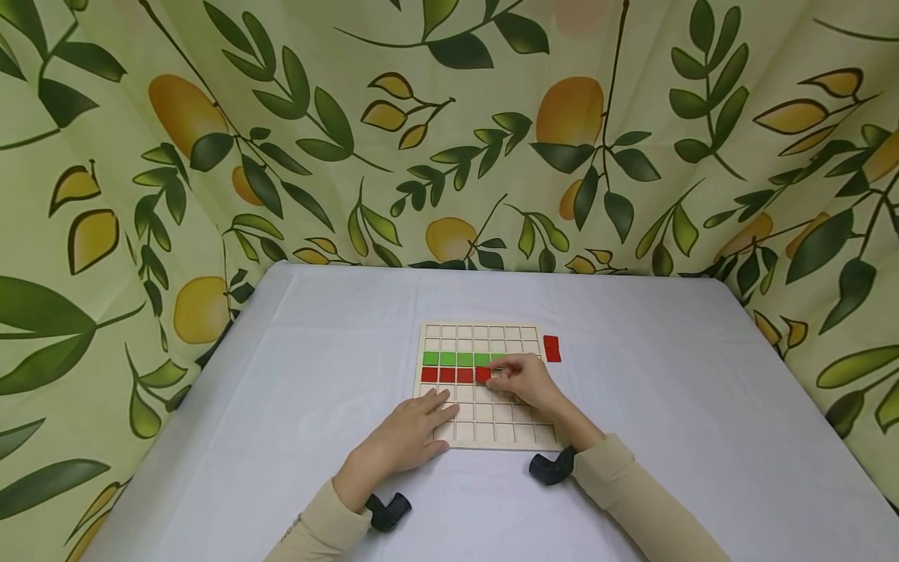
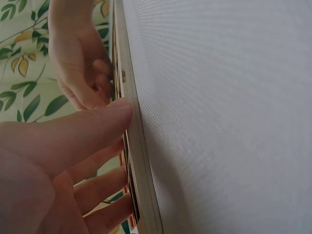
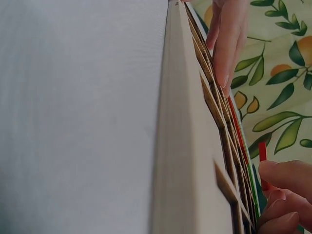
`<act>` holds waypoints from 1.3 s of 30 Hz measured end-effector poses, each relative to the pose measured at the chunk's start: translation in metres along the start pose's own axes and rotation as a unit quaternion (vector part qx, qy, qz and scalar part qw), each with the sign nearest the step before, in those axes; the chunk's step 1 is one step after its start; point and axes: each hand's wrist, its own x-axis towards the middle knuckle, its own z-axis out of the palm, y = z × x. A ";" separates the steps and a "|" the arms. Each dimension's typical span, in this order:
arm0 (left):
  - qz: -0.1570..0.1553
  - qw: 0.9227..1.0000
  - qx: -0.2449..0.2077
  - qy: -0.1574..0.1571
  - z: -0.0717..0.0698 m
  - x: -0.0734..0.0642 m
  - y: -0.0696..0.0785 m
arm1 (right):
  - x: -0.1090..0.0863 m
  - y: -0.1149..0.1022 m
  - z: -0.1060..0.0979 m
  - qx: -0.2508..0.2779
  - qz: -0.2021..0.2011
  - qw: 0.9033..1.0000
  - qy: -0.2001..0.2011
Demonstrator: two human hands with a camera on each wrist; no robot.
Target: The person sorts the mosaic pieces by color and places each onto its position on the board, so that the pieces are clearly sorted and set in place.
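Note:
A wooden grid board (image 1: 485,433) lies on the white cloth, its cells marked off by thin raised strips. Several green tiles (image 1: 447,359) fill part of one row, and red tiles (image 1: 447,375) sit in the row nearer the person. My right hand (image 1: 525,382) pinches a red square tile (image 3: 263,168) between thumb and fingers; in the right wrist view it stands on edge above the grid, and from the head it overlaps the cell after the other reds. My left hand (image 1: 407,433) rests with fingers spread on the board's near left corner, thumb (image 2: 119,112) at its edge.
More red tiles (image 1: 552,349) lie on the cloth just off the board's right side. The white-covered table (image 1: 337,351) extends around the board, with a leaf-and-fruit patterned curtain (image 1: 449,156) behind. Black wrist-worn devices (image 1: 553,467) sit under both forearms.

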 end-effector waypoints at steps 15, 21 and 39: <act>-0.003 1.000 -0.003 -0.004 -0.001 0.000 0.001 | 0.002 -0.005 0.004 -0.041 0.010 0.999 0.018; -0.002 1.000 0.002 -0.004 -0.001 0.000 0.001 | 0.002 -0.007 0.004 -0.051 0.006 0.999 0.020; -0.005 1.000 0.001 -0.005 0.000 0.000 0.000 | 0.004 -0.008 0.007 -0.053 0.024 0.998 0.022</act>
